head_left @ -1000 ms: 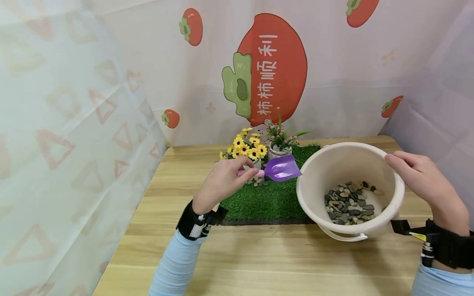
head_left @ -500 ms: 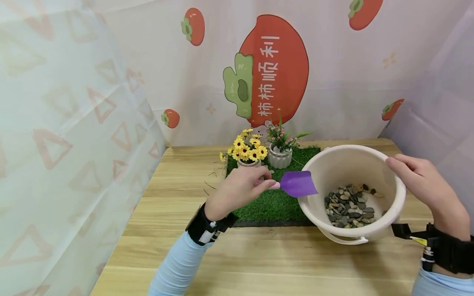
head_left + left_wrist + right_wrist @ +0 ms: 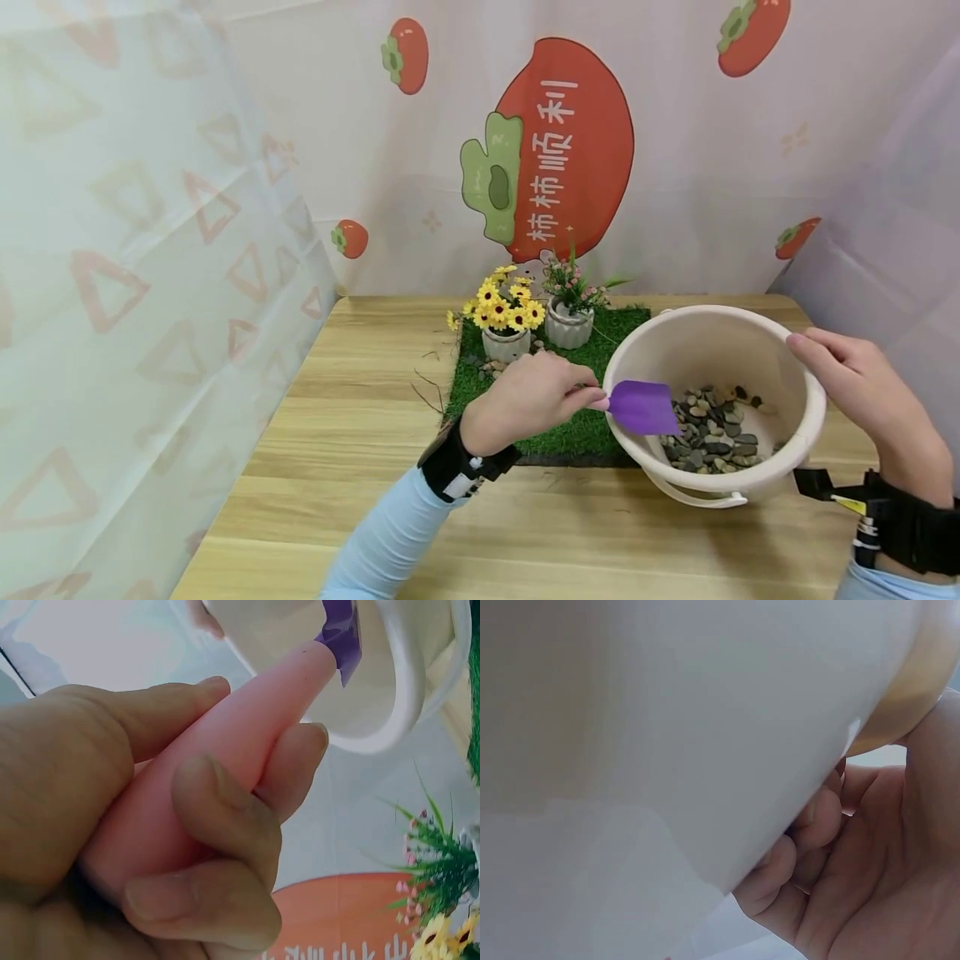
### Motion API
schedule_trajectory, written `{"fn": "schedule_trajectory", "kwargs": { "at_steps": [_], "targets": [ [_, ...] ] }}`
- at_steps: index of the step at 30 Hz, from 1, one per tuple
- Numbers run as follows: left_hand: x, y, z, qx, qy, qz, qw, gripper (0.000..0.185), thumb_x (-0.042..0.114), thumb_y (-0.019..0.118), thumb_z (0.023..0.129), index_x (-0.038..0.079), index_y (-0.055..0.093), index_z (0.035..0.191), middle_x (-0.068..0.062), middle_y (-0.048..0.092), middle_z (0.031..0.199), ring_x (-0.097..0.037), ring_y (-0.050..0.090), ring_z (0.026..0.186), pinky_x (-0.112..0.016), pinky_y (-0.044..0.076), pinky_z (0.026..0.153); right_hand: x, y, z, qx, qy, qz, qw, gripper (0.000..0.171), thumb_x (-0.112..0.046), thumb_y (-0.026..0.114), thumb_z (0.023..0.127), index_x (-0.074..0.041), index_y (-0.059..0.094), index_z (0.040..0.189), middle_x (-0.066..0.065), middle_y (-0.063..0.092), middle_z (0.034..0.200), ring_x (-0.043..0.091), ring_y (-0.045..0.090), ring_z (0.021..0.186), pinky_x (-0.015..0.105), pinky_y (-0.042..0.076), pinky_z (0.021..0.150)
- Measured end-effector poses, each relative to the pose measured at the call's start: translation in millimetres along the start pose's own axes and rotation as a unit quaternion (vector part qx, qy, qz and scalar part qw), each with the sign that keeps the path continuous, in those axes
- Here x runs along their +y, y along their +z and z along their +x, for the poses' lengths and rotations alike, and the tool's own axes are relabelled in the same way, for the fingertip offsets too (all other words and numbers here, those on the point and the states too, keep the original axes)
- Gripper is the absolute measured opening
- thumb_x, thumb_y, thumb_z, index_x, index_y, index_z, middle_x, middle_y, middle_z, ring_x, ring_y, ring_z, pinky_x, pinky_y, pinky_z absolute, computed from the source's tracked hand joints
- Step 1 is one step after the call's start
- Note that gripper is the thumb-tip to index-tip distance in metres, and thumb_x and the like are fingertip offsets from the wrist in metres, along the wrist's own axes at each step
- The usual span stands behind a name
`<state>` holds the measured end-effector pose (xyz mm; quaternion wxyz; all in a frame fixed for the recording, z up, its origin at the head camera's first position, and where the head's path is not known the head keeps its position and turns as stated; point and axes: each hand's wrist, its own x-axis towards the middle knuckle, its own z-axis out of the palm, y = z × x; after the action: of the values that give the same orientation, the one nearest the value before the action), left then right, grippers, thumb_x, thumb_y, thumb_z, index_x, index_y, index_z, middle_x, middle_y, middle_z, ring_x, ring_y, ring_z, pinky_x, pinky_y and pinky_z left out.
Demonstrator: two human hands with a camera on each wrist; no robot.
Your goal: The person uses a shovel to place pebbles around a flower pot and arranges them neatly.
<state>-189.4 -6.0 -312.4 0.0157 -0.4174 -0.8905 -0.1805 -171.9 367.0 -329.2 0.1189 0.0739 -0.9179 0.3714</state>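
The wooden surface [image 3: 352, 408] is used as the base for everything. At its right, the cream bucket [image 3: 720, 342] is set with its mouth facing up and its carrying handle [image 3: 705, 502] hung down the near side, presumably so that the opening is left unobstructed. Whether it is slightly tilted cannot be told. Behind its left side, the green turf mat [image 3: 592, 437] is laid out, and on it the yellow-flower pot [image 3: 506, 343] and the pink-flower pot [image 3: 568, 327] are grouped at the back, perhaps so that the front is kept free. The bucket's rim is pinched by the grip of the right hand [image 3: 858, 375], thumb over the edge and fingers against the outer wall, apparently for steadiness. The purple shovel [image 3: 643, 408] is held by its pink handle in the wrapped grip of the left hand [image 3: 525, 400], its blade pointed over the bucket's mouth, above the pebbles [image 3: 723, 446] gathered at the bottom; contact cannot be made out. Smaller stones [image 3: 492, 367] are scattered beside the yellow-flower pot.
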Motion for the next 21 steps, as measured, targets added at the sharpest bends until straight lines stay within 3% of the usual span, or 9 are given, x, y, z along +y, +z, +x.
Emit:
{"fn": "schedule_trajectory", "kwargs": {
  "at_steps": [12, 17, 21],
  "targets": [
    [15.6, 18.3, 17.8, -0.037, 0.009, 0.035, 0.9987, 0.022, 0.038, 0.054, 0.101, 0.024, 0.069, 0.091, 0.014, 0.055, 0.07, 0.002, 0.044, 0.053, -0.014, 0.029, 0.046, 1.5, 1.3, 0.5, -0.003, 0.015, 0.004, 1.0, 0.023, -0.023, 0.047, 0.104, -0.008, 0.064, 0.099, -0.016, 0.063, 0.072, 0.002, 0.057, 0.062, 0.018, 0.04, 0.056],
    [26.0, 24.0, 28.0, -0.058, 0.02, 0.061, 0.9963, 0.025, 0.039, 0.054, 0.101, 0.024, 0.065, 0.084, 0.014, 0.052, 0.067, 0.003, 0.048, 0.054, -0.014, 0.033, 0.046, 1.7, -0.8, -0.2, -0.005, 0.03, 0.003, 1.0, 0.027, -0.026, 0.047, 0.104, -0.007, 0.063, 0.098, -0.011, 0.064, 0.07, 0.005, 0.055, 0.063, 0.019, 0.039, 0.056],
    [33.0, 29.2, 35.8, -0.074, 0.022, 0.056, 0.9954, 0.024, 0.038, 0.053, 0.101, 0.025, 0.066, 0.085, 0.016, 0.056, 0.071, 0.005, 0.052, 0.058, -0.012, 0.038, 0.051, 1.3, -0.6, 1.3, -0.003, 0.029, 0.006, 1.0, 0.026, -0.025, 0.047, 0.104, -0.009, 0.064, 0.094, -0.011, 0.063, 0.068, 0.004, 0.055, 0.062, 0.019, 0.039, 0.056]
  ]
}}
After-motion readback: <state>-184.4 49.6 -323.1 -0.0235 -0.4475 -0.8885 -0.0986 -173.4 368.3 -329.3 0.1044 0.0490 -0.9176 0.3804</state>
